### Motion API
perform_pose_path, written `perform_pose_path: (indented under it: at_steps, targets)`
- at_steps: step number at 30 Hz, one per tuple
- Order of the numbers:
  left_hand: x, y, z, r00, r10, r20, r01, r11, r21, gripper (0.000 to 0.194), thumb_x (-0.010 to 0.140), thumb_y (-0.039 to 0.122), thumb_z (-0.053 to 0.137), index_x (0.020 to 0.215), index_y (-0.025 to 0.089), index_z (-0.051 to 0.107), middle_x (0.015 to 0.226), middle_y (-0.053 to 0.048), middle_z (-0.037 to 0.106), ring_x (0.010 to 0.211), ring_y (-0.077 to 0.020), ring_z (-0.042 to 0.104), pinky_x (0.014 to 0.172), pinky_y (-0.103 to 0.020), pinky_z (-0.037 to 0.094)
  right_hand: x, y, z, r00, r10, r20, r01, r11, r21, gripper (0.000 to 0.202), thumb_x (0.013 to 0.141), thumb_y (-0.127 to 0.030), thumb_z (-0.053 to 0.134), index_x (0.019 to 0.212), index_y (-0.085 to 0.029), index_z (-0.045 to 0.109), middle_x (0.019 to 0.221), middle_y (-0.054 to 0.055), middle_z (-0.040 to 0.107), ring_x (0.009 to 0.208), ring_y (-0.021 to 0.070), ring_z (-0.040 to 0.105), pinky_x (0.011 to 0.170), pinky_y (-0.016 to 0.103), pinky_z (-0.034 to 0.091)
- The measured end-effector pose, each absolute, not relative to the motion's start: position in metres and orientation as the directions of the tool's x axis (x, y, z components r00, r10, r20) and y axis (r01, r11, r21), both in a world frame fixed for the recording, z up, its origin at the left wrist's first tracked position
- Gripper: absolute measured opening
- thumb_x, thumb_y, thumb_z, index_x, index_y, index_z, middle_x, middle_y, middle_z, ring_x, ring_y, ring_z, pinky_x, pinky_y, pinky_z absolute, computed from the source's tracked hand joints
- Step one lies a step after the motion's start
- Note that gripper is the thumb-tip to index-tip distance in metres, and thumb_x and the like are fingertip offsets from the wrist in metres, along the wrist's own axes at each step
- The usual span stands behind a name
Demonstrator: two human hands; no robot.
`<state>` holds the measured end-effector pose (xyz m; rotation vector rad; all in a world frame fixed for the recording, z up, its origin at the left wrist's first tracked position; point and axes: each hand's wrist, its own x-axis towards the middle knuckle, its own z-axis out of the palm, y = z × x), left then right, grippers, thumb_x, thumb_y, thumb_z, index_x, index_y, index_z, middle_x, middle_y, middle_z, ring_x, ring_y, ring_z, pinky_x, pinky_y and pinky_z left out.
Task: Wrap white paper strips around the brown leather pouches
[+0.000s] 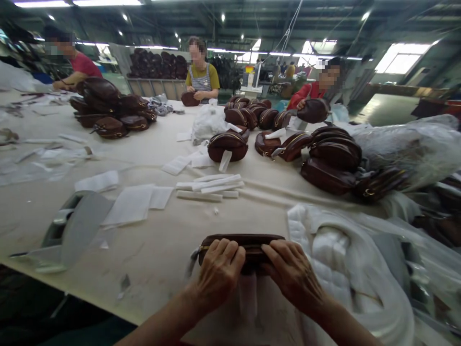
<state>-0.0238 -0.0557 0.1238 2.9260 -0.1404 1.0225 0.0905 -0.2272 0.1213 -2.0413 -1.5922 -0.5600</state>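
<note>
A dark brown leather bag stands on the table close in front of me, its zipper side facing up. My left hand grips its left part, fingers bent over the near edge. On the right part, my right hand holds the same edge, thumb beneath. Between my hands a strip of translucent white material hangs below the bag. A zipper end shows at the bag's left tip. The undersides of my fingers are hidden.
White foam strips and sheets lie beyond. A tape dispenser stands left, a roll of clear wrap right. Brown bags are piled farther back. Three people work across the table.
</note>
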Motion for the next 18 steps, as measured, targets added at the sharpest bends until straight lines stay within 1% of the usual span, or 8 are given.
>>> perform_pose_path:
  at_steps: [3,5,6,8,10,12,15,18]
  targets:
    - [-0.021,-0.052,0.123,0.779,-0.051,0.625,-0.094,-0.995,0.036,0.011,0.09,0.019,0.047,0.094,0.013,0.056,0.097,-0.01,0.056,0.092,-0.024,0.051,0.079,-0.039,0.042,0.093,-0.214,0.109,0.277,0.725,0.631,0.958,-0.257,-0.126,0.019,0.094,-0.029,0.044,0.101,-0.016,0.056,0.09,0.009,0.062,0.083,0.0213,0.055,0.075,0.036,0.045]
    - [-0.016,-0.047,0.121,0.8,-0.045,0.599,-0.092,-0.995,0.049,0.011,0.091,0.023,0.048,0.09,0.014,0.054,0.112,-0.014,0.054,0.104,-0.0271,0.05,0.086,-0.044,0.042,0.096,-0.206,0.106,0.298,0.701,0.648,0.951,-0.28,-0.133,0.019,0.095,-0.029,0.041,0.09,-0.018,0.055,0.08,0.007,0.06,0.074,0.0201,0.053,0.07,0.034,0.044]
    - [-0.014,-0.045,0.12,0.815,-0.046,0.577,-0.095,-0.994,0.056,0.012,0.091,0.025,0.048,0.088,0.015,0.053,0.113,-0.014,0.054,0.102,-0.027,0.051,0.085,-0.044,0.044,0.097,-0.204,0.106,0.306,0.694,0.652,0.948,-0.284,-0.143,0.02,0.095,-0.03,0.041,0.086,-0.019,0.054,0.076,0.006,0.058,0.07,0.0195,0.052,0.067,0.033,0.043]
    - [-0.009,-0.041,0.118,0.841,-0.043,0.54,-0.111,-0.989,0.094,0.013,0.092,0.027,0.047,0.087,0.015,0.05,0.103,-0.012,0.058,0.088,-0.0233,0.055,0.075,-0.039,0.047,0.1,-0.201,0.106,0.326,0.679,0.658,0.943,-0.285,-0.173,0.021,0.095,-0.033,0.041,0.088,-0.019,0.055,0.074,0.006,0.057,0.069,0.0197,0.052,0.064,0.033,0.043]
    - [-0.006,-0.04,0.117,0.847,-0.04,0.53,-0.126,-0.984,0.128,0.015,0.093,0.027,0.044,0.099,0.014,0.049,0.093,-0.009,0.06,0.078,-0.0205,0.056,0.07,-0.035,0.047,0.103,-0.201,0.105,0.347,0.655,0.671,0.934,-0.308,-0.183,0.028,0.094,-0.039,0.041,0.102,-0.017,0.056,0.083,0.009,0.058,0.074,0.0215,0.054,0.065,0.034,0.045]
    - [-0.003,-0.04,0.118,0.857,-0.05,0.514,-0.13,-0.984,0.121,0.027,0.094,0.025,0.043,0.117,0.011,0.042,0.092,-0.009,0.061,0.078,-0.0203,0.057,0.071,-0.035,0.047,0.108,-0.201,0.104,0.35,0.649,0.675,0.928,-0.338,-0.157,0.035,0.094,-0.043,0.041,0.109,-0.016,0.055,0.094,0.013,0.058,0.083,0.0244,0.055,0.07,0.037,0.045]
    - [0.002,-0.04,0.123,0.902,-0.079,0.424,-0.111,-0.993,0.05,0.038,0.091,0.027,0.05,0.123,0.008,0.039,0.092,-0.009,0.061,0.078,-0.0224,0.057,0.071,-0.036,0.047,0.118,-0.199,0.104,0.319,0.686,0.654,0.946,-0.273,-0.174,0.031,0.093,-0.044,0.042,0.097,-0.017,0.057,0.091,0.011,0.059,0.082,0.0233,0.055,0.073,0.038,0.045]
    - [0.005,-0.037,0.128,0.923,-0.109,0.368,-0.122,-0.992,0.011,0.036,0.088,0.027,0.055,0.117,0.008,0.043,0.09,-0.008,0.06,0.077,-0.0229,0.057,0.07,-0.036,0.048,0.134,-0.194,0.112,0.309,0.774,0.552,0.927,-0.117,-0.355,0.035,0.094,-0.047,0.038,0.082,-0.019,0.055,0.075,0.005,0.059,0.067,0.0171,0.053,0.063,0.031,0.045]
